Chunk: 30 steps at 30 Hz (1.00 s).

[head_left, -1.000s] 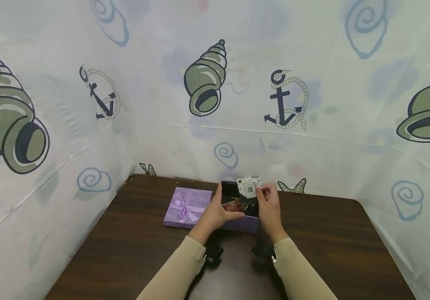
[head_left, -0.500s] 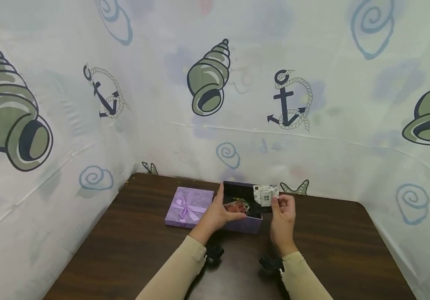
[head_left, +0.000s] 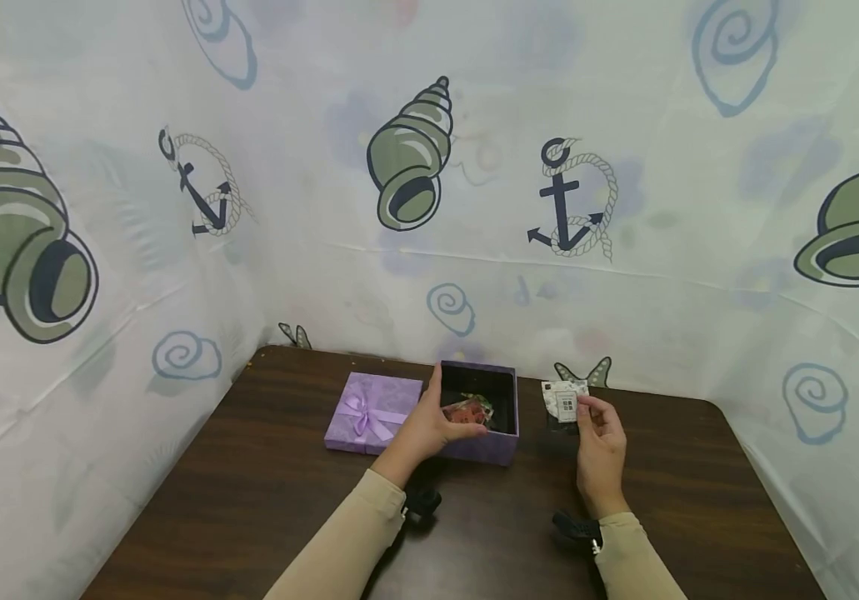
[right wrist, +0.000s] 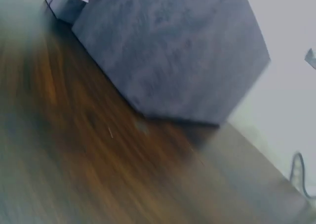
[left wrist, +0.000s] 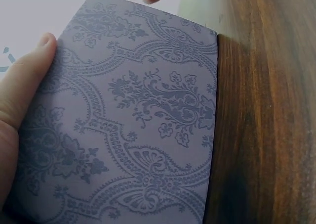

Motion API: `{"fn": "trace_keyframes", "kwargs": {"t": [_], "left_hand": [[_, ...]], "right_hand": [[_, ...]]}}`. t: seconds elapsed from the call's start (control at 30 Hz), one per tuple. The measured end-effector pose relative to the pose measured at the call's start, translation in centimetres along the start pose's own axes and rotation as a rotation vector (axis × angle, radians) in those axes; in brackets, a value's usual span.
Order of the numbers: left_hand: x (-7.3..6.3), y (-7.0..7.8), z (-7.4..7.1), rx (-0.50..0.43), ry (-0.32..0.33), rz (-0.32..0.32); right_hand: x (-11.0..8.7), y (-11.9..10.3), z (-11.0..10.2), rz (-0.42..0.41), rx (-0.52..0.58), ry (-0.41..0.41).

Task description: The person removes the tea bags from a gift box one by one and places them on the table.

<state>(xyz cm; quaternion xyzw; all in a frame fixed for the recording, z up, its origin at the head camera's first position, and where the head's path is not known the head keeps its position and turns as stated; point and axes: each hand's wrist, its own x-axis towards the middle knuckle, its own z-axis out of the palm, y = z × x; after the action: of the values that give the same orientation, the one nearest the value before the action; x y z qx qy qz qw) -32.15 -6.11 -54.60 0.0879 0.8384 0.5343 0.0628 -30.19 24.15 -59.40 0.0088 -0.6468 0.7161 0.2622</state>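
A purple patterned gift box point(head_left: 480, 450) with a dark inside stands uncovered on the table. My left hand point(head_left: 427, 427) grips its left side, the thumb at the front rim and the fingers along the side. That thumb shows at the box's edge in the left wrist view. Inside lies a see-through packet point(head_left: 471, 411) with reddish and green contents. My right hand point(head_left: 603, 454), right of the box, pinches a small white and dark packet point(head_left: 562, 402) with a printed label between thumb and fingers. The right wrist view shows the box's side point(right wrist: 173, 51), but not the hand.
Left of the box lies its purple lid point(head_left: 380, 408) with a ribbon bow. The dark wooden table point(head_left: 669, 467) reaches back to a patterned cloth point(head_left: 504, 275). A thin cable point(right wrist: 297, 172) shows at the right edge of the right wrist view.
My right hand has carried the white and dark packet from over the box to the table area on its right. The left hand keeps its place on the box.
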Motion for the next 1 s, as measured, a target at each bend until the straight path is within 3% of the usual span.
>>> {"fn": "trace_keyframes", "kwargs": {"t": [0.13, 0.27, 0.6, 1.0], "left_hand": [[0.0, -0.2, 0.1, -0.008, 0.005, 0.009], [-0.1, -0.1, 0.0, -0.017, 0.008, 0.010], [0.1, 0.1, 0.0, 0.019, 0.004, -0.007], [0.1, -0.1, 0.0, -0.005, 0.001, 0.014]], "right_hand": [[0.2, 0.7, -2.0, 0.019, -0.134, -0.060], [0.6, 1.3, -2.9, 0.018, -0.201, -0.048], [0.9, 1.6, -2.5, 0.062, -0.437, -0.080], [1.1, 2.0, -2.5, 0.118, -0.555, -0.120]]}}
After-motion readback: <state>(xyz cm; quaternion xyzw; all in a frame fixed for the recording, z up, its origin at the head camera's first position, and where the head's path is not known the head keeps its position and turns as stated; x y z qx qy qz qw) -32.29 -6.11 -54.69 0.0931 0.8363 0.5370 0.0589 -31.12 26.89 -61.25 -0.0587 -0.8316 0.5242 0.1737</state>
